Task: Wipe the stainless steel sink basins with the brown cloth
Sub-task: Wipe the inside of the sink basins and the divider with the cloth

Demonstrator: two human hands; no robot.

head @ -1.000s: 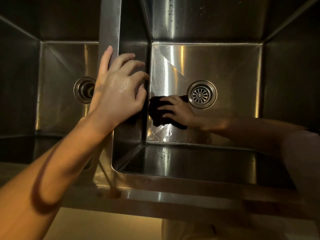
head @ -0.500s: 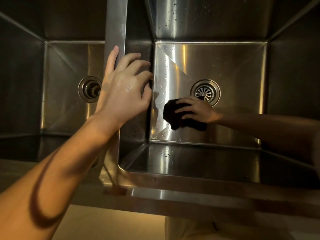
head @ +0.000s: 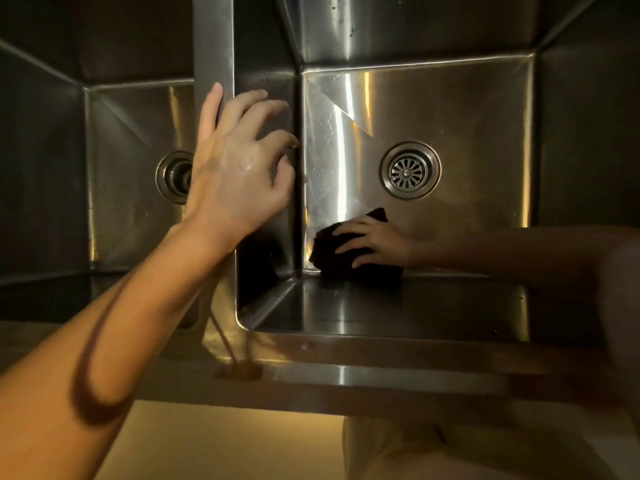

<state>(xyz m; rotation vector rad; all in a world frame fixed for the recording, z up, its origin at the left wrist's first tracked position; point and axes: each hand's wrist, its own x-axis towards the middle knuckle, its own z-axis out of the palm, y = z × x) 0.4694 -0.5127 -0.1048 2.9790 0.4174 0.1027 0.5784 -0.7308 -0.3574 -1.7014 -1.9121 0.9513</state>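
Note:
The double stainless steel sink fills the view, seen from above. My right hand reaches into the right basin and grips the dark brown cloth. It presses the cloth on the basin floor at the near left corner, against the near wall. Wet streaks shine on the floor beside the divider. My left hand rests on that divider between the basins. Its thumb lies along the top and its bent fingers reach over the edge onto the right basin's wall. The left basin lies in shadow.
A round strainer drain sits in the middle of the right basin, just beyond the cloth. The left basin has its own drain, partly behind my left wrist. The sink's front rim runs across below.
My right hand has slid the cloth from beside the drain back to the near wall and left corner of the right basin. My left hand stays on the divider.

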